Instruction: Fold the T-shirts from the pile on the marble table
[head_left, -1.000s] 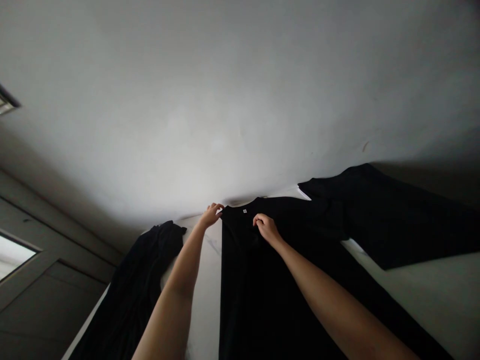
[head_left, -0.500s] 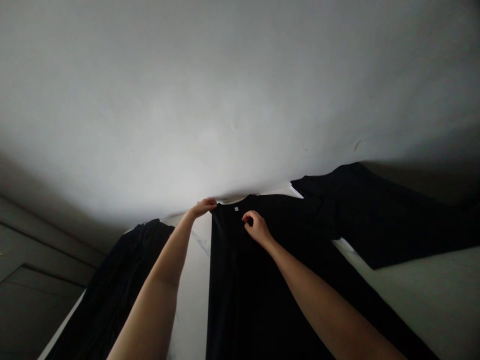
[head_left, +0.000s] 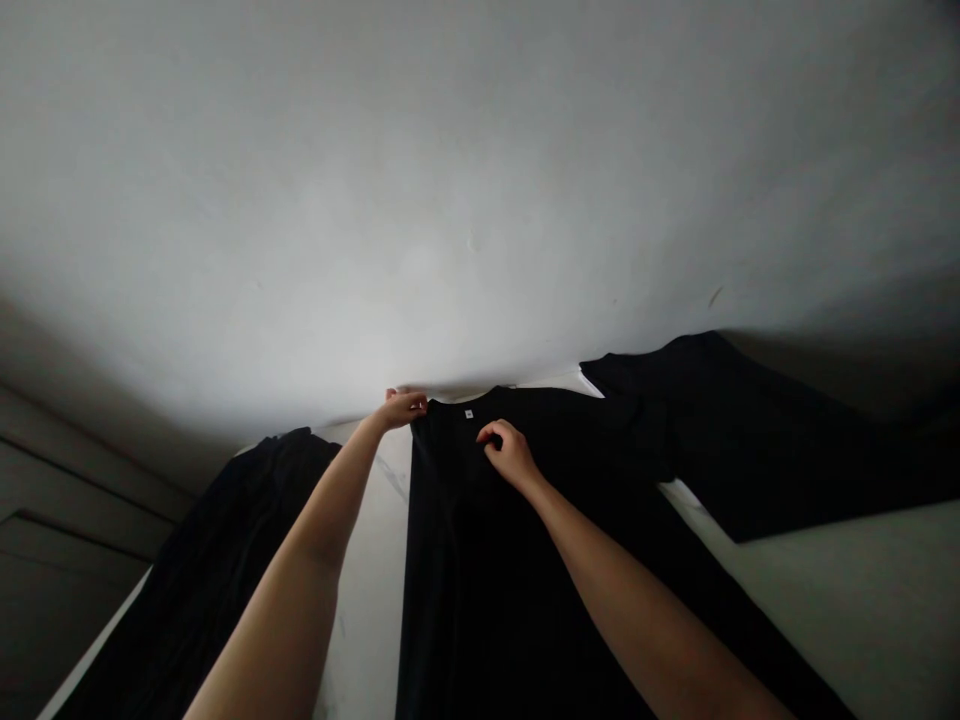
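A black shirt lies spread out in the middle, with a small white neck label near its far edge. My left hand is closed on the shirt's far left corner, beside the neckline. Just right of the label, my right hand has its thumb and fingertips curled into a pinch on the shirt's dark cloth. How much fabric sits between those fingers is hard to see in the dim light.
Another black garment lies on the right, meeting the shirt's sleeve. A crumpled dark garment lies on the left. Under them is a pale marbled surface, bordered by a grey wall. Grey panels stand at far left.
My left hand has moved slightly left and up with the shirt's corner, its fingers more curled. My right hand has shifted slightly left. The view has tilted a little.
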